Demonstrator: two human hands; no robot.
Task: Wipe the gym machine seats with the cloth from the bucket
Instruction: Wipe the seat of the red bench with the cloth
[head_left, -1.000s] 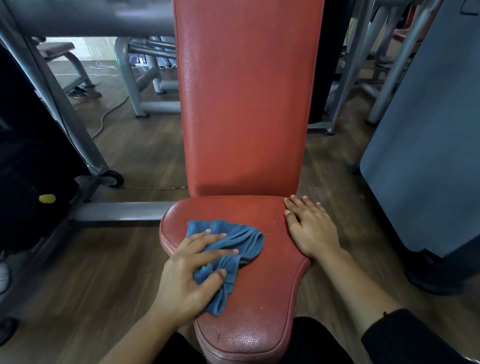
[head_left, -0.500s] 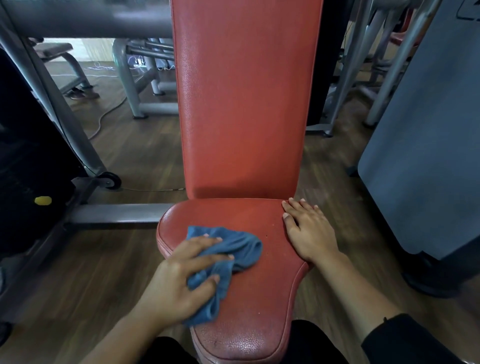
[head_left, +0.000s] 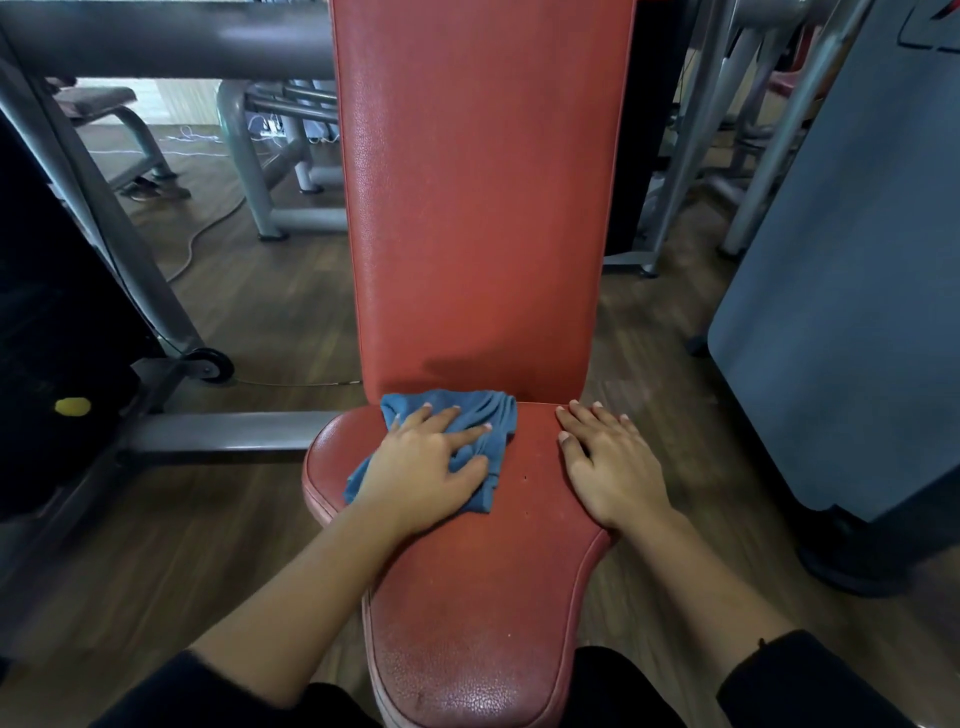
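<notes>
Left hand is lying palm down, fingers spread and nearly straight, pressing downward. Right hand is resting flat, fingers extended together. Left forearm and right forearm are reaching forward, both bare.

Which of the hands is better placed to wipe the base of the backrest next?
Left, I'd judge. The left hand presses the blue cloth at the rear of the seat, right against the backrest. The right hand lies flat on the seat's right side, without any cloth, apparently just bracing.
</notes>
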